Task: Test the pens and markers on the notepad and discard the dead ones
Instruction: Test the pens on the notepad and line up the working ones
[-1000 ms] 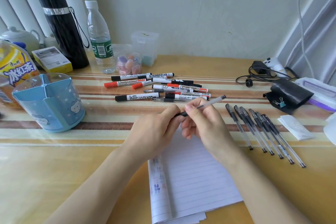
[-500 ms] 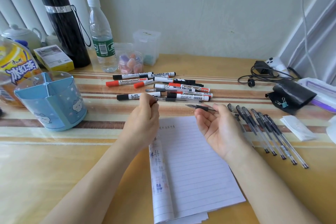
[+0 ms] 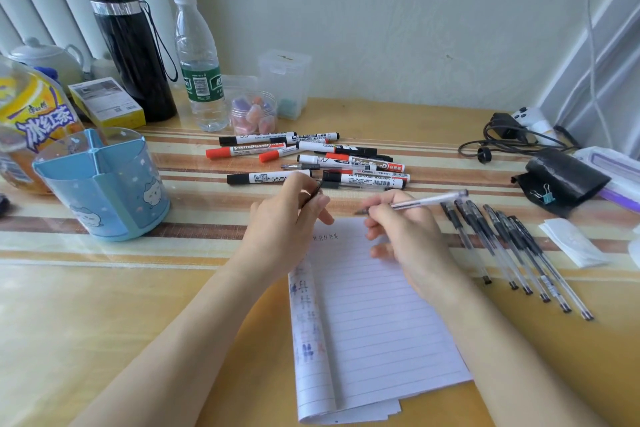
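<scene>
- The right hand gripped a pen, with the thumb and first fingers curled round it near the writing end.
- The pen had a clear, slim barrel with a dark section by the tip. It lay almost level, tip pointing left and back end pointing right, and it was slightly blurred.
- Its tip sat just over the top edge of the notepad; I could not tell whether it touched the paper.
- The left hand pinched a small dark piece, seemingly a pen cap, between thumb and forefinger just beside the notepad's top left corner.
- The notepad lay on the surface between the forearms, open at a white lined page with a short row of small marks near the top.
- Its left leaf was curled over in a roll and bore blue and reddish scribbles.
- A loose heap of markers lay beyond the hands, white-barrelled with black or red caps, some printed "WHITEBOARD MARKER".
- A row of clear pens with black caps lay side by side to the right of the notepad, caps away from the person.
- A blue divided pen holder stood well to the left.
</scene>
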